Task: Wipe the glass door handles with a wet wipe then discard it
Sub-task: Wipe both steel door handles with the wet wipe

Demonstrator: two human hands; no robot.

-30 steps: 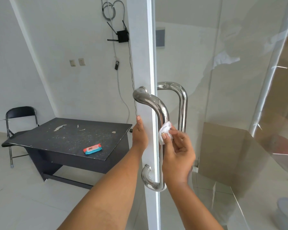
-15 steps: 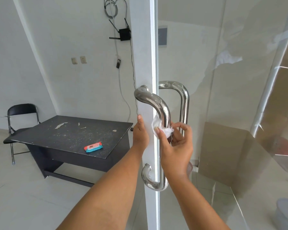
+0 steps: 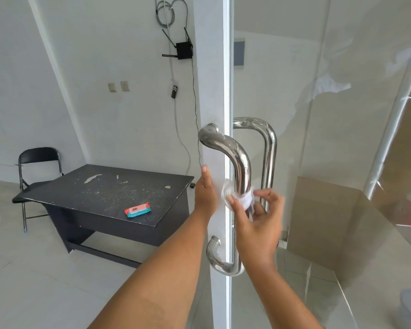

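Slightly lower on the bar than half a second ago, the right hand (image 3: 259, 229) is pinching the wet wipe (image 3: 246, 200) around the upright shaft of the near handle (image 3: 241, 167), thumb on the left side and curled fingers on the right. The wipe is sitting about halfway down that steel shaft. The left hand (image 3: 205, 191) is pressing flat, fingers straight and together, against the white door edge (image 3: 211, 91) just beside the handle. The far handle (image 3: 269, 150) is showing through the glass door (image 3: 342, 162). Off to the left, a pack of wipes (image 3: 137, 209) is lying on the dark table (image 3: 93, 198).
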